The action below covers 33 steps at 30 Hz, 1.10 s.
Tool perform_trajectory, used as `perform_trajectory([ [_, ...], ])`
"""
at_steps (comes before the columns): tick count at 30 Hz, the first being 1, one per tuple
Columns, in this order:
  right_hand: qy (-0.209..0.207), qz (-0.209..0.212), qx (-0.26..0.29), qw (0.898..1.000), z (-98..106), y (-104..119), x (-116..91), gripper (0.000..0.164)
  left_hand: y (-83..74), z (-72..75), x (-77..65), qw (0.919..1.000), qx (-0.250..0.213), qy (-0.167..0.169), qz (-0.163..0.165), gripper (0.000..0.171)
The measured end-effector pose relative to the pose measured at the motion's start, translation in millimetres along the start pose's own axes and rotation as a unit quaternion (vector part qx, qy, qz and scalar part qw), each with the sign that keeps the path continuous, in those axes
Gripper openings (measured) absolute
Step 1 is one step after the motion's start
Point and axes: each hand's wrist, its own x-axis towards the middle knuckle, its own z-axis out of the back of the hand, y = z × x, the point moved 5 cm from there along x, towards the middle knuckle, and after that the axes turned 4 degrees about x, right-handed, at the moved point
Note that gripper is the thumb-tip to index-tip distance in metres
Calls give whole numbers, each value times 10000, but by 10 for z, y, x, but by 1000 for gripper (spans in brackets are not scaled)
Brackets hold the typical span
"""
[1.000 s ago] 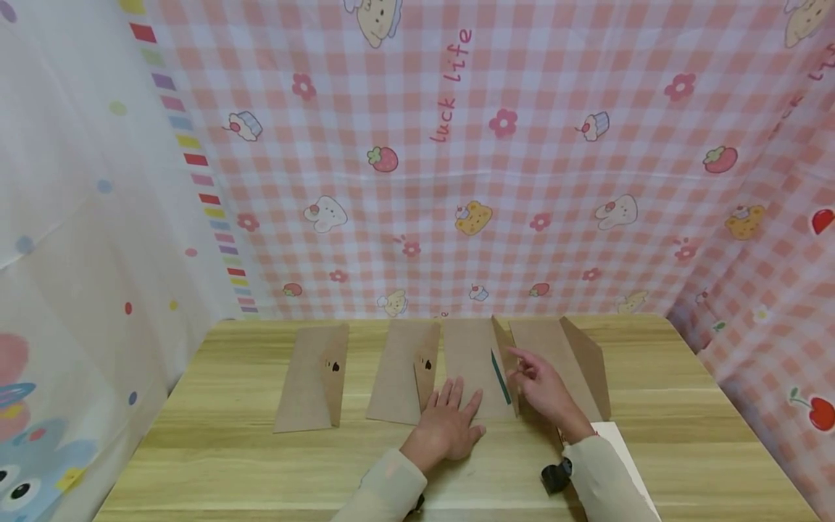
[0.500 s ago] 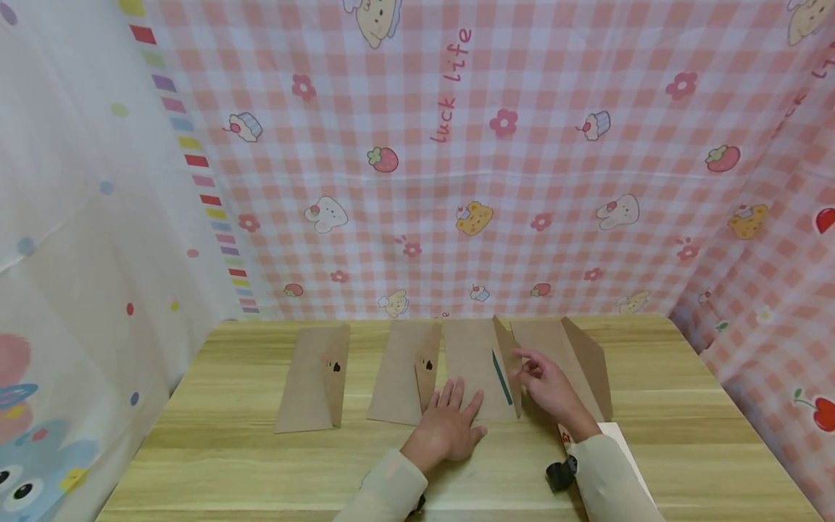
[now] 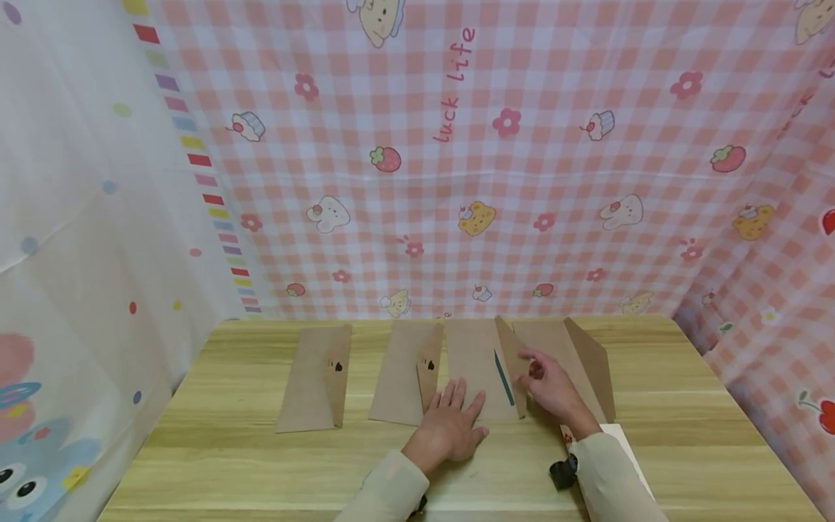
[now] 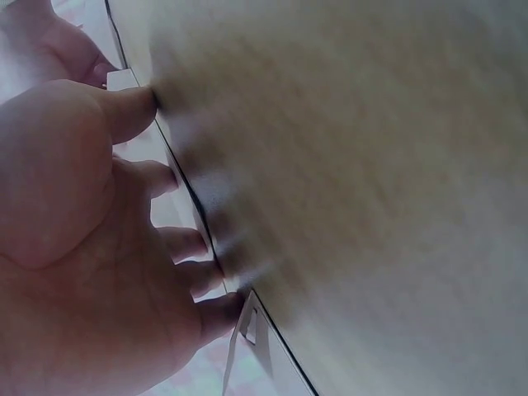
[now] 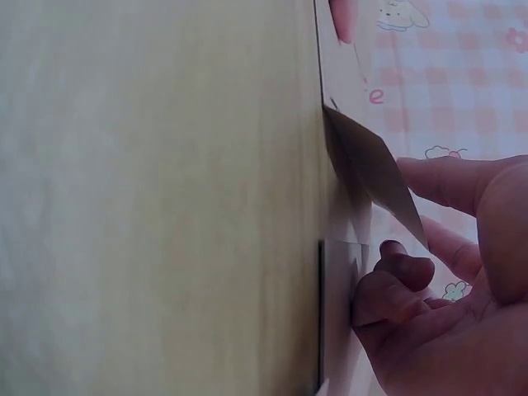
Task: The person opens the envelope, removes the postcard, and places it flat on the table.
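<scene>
A person's left hand (image 3: 451, 429), fingers spread, lies over the near edge of the third envelope (image 3: 470, 362) from the left among four on a wood-grain counter (image 3: 215, 457). A slim green stick (image 3: 504, 378) rests atop it. At its raised flap (image 3: 512, 355), the right hand (image 3: 554, 391) reaches thumb and forefinger, others curled; whether they pinch cannot be told.
</scene>
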Motion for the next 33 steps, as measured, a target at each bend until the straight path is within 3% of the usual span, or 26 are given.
perform_trajectory([
  [19, 450, -278, 119, 9985, -53, -50, 47, 75, -12, 5, -2, 10000, -1, -31, 49, 61],
  [33, 533, -403, -400, 9970, -88, -89, 61, 85, 2, -1, 2, 9999, -77, -68, 44, 63],
])
